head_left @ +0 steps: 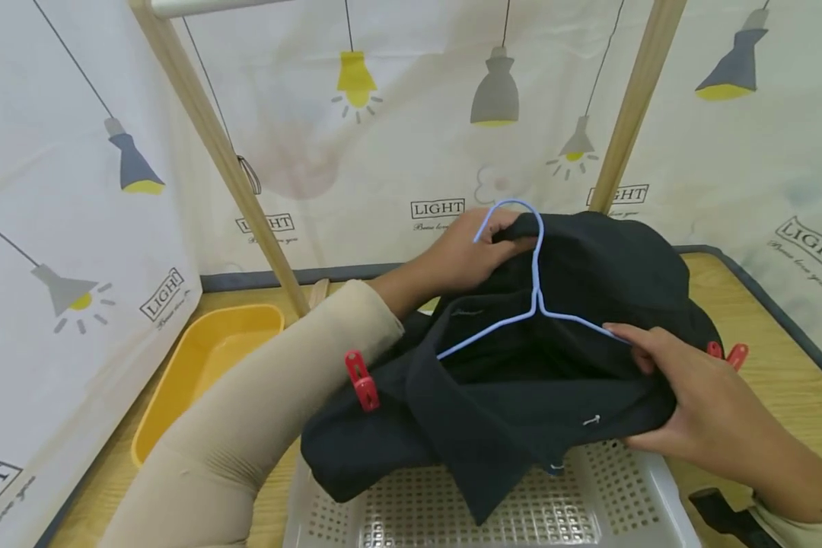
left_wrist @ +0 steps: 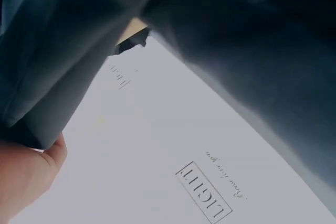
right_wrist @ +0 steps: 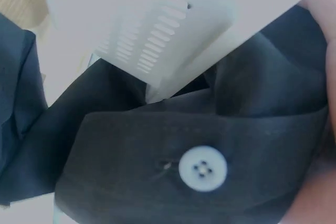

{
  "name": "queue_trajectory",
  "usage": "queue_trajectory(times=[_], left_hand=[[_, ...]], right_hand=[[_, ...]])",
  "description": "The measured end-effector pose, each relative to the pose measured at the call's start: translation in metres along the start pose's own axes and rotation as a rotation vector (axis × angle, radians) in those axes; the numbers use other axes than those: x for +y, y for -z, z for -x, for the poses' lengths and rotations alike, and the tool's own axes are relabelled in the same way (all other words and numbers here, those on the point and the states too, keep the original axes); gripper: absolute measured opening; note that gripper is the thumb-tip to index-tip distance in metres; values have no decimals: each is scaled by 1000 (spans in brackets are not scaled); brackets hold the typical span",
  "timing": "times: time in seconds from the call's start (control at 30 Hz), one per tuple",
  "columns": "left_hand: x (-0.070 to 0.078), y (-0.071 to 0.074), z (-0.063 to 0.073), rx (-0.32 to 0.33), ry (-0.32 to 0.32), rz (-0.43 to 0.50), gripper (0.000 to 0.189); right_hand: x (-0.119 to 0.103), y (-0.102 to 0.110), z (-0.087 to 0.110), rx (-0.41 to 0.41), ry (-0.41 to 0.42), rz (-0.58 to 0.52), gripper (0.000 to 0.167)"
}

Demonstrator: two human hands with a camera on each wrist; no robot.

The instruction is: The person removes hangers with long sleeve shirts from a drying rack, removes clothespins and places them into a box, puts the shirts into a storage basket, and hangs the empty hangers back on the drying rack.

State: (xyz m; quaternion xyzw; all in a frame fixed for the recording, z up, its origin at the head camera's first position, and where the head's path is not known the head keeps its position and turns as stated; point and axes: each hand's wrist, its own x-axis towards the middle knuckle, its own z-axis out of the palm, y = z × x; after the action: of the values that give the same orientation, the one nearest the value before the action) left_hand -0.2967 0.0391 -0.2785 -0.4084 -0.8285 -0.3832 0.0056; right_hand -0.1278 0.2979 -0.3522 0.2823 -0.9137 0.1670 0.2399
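A dark collared shirt (head_left: 452, 426) is held up with a light blue wire hanger (head_left: 536, 281) in its neck opening. The hanger's hook rises above the fabric. At the back of the neck, my left hand (head_left: 462, 255) grips the cloth behind the hook. My right hand (head_left: 705, 396) holds the shirt's right side, thumb below the cloth and a finger lying at the hanger's right arm. The collar point droops toward the front. In the right wrist view, a white button (right_wrist: 203, 168) shows on a dark band of the shirt.
Beneath the shirt stands a white perforated basket (head_left: 664, 487). Red clothespins (head_left: 361, 380) sit at both sides of the shirt. A yellow tray (head_left: 171, 380) is on the left of the wooden table (head_left: 747, 304). Wooden posts (head_left: 226, 164) with a white bar (head_left: 205, 6) rise behind.
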Motion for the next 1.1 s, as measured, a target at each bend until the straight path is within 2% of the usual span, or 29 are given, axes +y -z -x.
queue_trajectory(times=[0.1, 0.23, 0.33, 0.47, 0.6, 0.67, 0.77, 0.9, 1.0, 1.1], left_hand=[[7, 12, 9, 64, -14, 14, 14], [13, 26, 22, 143, -56, 103, 14], [19, 35, 31, 160, -74, 150, 15], [29, 44, 45, 173, -70, 155, 14], [36, 48, 62, 183, -51, 150, 13], [37, 48, 72, 172, -28, 149, 13], [38, 47, 86, 151, 30, 130, 14], [37, 45, 107, 109, 89, 179, 13], [32, 44, 124, 34, 82, 244, 19], [26, 45, 140, -75, 69, 254, 41]], right_hand=[[-2, 3, -1, 10, 10, -9, 105], [-7, 5, 0, 33, 18, -16, 98], [-12, 6, 0, 34, 22, -13, 100], [-18, 7, 1, 39, 33, -7, 102], [-25, 8, 0, 55, 57, -14, 97], [-27, 8, 0, 50, 67, -17, 97], [-29, 9, 1, 34, 82, -1, 109], [-31, 11, 2, 20, 93, 5, 114], [-34, 11, 2, 10, 97, -5, 102], [-38, 11, 2, 2, 99, -7, 99]])
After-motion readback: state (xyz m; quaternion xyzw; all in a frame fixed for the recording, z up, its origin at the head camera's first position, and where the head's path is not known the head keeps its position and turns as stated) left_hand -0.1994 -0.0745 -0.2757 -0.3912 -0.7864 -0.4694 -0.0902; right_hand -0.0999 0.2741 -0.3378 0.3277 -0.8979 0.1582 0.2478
